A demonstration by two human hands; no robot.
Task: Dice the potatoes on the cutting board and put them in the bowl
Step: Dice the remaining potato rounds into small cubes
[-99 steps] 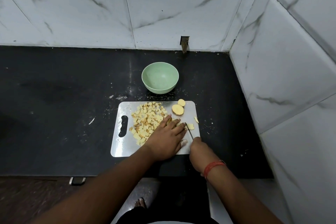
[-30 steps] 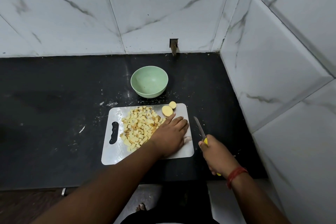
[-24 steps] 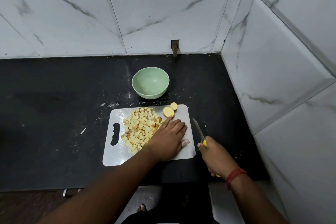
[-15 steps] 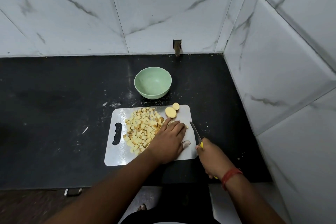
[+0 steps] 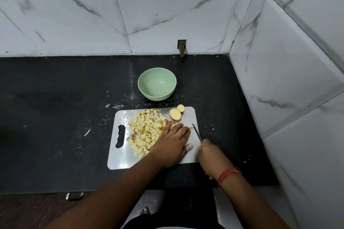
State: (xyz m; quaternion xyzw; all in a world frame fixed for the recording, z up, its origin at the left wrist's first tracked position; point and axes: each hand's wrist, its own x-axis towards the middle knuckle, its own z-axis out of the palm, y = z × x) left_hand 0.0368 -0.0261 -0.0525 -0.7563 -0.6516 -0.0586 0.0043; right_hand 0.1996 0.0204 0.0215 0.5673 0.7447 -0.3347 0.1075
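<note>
- The cutting board (image 5: 119, 158) lies flat on the dark counter (image 5: 55, 108); a heap of diced potato (image 5: 145, 130) covers its left and middle part.
- Two uncut round potato slices (image 5: 176, 114) rest at the far right corner of the board, just beside the heap.
- The green bowl (image 5: 157, 83) stands behind the board, near but apart from it; no potato is seen inside.
- The left hand (image 5: 171, 145) is laid flat on the board with fingers extended, covering what appears to be a potato piece; only slivers show at the fingertips.
- The right hand (image 5: 210, 156) is clenched round the handle of the knife (image 5: 197, 133), whose blade tip points away over the board's right edge.
- The cubes are judged light, firm and moist; they are likely to stick and scatter. Gathering by scooping with cupped fingers or the blade flat is advised, rather than pinching single cubes.
- The round slices are judged stiff but slippery on the cut face; they should be held flat side down, pressed from above at the edge away from the blade.
</note>
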